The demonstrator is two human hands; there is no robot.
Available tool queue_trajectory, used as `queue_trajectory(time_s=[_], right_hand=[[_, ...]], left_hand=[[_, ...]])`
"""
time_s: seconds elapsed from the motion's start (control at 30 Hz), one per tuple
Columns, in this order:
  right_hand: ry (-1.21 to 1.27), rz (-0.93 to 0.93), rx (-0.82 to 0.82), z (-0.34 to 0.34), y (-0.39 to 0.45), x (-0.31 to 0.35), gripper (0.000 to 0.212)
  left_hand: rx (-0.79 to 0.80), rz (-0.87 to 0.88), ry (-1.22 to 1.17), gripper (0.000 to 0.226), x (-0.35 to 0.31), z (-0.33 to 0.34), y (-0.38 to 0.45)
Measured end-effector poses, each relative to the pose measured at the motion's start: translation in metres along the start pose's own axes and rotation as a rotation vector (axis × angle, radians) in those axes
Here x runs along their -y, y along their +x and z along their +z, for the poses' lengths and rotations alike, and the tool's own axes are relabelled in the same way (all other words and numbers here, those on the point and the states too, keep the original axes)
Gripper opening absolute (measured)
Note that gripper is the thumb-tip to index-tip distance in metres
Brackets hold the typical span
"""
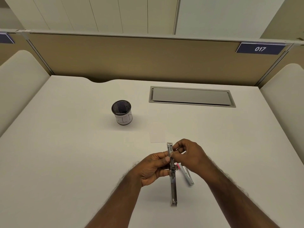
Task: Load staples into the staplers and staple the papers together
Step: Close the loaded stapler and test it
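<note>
While only the head view is given, pretty much everything can be made out from it. A metal stapler (171,163), swung open into one long strip, is held up over the near middle of the white desk (65,153). Its middle is gripped by the left hand (153,168), fingers curled round it, thumb laid on the rail. The far end of the rail is pinched by the right hand (187,153); whether staples are held between those fingers can't be told. A second stapler (186,175) with a bit of pink on it is seen lying on the desk just right of the first, partly hidden under the right wrist. A small white paper (157,137) is laid flat just beyond the hands. Farther off to the left, a black mesh cup (122,112) is stood upright, and a grey cable hatch (191,96) is set into the far right of the desk.
</note>
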State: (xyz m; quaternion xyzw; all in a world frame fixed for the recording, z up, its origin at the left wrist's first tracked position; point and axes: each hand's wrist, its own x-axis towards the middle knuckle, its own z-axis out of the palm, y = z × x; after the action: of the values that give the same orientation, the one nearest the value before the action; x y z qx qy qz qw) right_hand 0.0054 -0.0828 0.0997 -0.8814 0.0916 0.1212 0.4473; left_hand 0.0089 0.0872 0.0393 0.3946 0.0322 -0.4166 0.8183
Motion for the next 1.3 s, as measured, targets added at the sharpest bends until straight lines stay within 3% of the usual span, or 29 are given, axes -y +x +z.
queue_trajectory(time_s=[0.27,0.47,0.7,0.87,1.0,1.3], right_hand=[[0.004,-0.046,-0.146,0.006,-0.008,-0.002,0.006],[0.033,-0.026,-0.093,0.007,-0.009,-0.005,0.013],[0.136,0.011,-0.13,0.007,-0.01,-0.004,0.006],[0.284,-0.106,-0.04,-0.005,-0.024,-0.004,0.007],[0.201,-0.282,0.065,-0.011,-0.036,-0.01,0.021],[-0.124,-0.573,-0.139,-0.01,-0.036,-0.013,0.01]], left_hand=[[0.019,0.02,-0.002,0.034,-0.001,0.002,-0.002],[0.015,0.018,-0.023,0.036,-0.001,0.001,-0.002],[0.0,0.013,0.007,0.029,0.002,0.002,-0.001],[-0.078,0.059,-0.036,0.03,0.0,-0.004,0.0],[-0.104,0.102,-0.098,0.027,-0.005,-0.005,0.001],[-0.121,0.09,-0.08,0.026,-0.004,0.003,0.002]])
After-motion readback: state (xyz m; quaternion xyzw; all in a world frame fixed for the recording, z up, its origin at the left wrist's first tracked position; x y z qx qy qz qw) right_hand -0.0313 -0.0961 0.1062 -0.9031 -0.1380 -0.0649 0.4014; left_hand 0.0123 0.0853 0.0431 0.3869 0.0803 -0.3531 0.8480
